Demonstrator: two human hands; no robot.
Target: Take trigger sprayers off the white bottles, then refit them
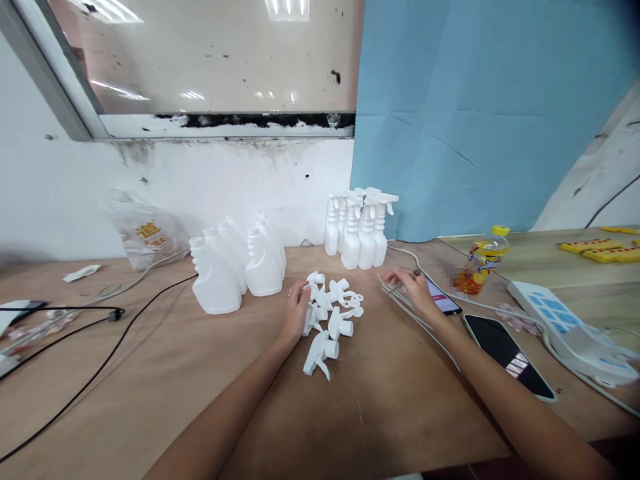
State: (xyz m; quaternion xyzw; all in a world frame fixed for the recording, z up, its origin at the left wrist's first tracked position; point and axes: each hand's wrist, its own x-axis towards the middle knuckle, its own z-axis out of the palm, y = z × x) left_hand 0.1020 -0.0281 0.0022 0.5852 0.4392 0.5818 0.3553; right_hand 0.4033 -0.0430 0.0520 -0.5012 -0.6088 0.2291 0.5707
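Thin white plastic tubes (pixel 407 308) lie right of the loose white plastic trigger spray heads (pixel 340 325), long axis running far-left to near-right. Right hand (pixel 411 287) is nearer, fingers bent at their far ends, pinch unconfirmed; left hand (pixel 297 308) curls at the spray heads' left edge, can't tell if gripping.

Heaped trigger heads (pixel 339 324), slim tubes (pixel 411 311)

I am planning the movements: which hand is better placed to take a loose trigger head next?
Probably the left hand: it is at the loose trigger heads, while the right hand is at the thin white tubes.
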